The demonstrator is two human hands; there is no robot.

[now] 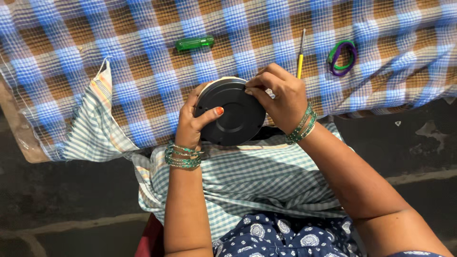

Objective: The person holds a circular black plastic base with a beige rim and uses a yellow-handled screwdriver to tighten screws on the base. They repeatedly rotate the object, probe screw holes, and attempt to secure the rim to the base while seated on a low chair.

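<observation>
She has the round black disc up off the checked cloth, over her lap. The left hand grips its near-left edge, thumb pressed on the flat face; the right hand is curled over the top-right rim, fingertips pinching at the edge. A pale part shows just behind the disc's upper rim — whether it is attached or separate, I cannot tell. The green screwdriver handle, the yellow-handled tool and the loose bangles lie on the cloth untouched, so this looks like handwork only — early on, I'd judge.
</observation>
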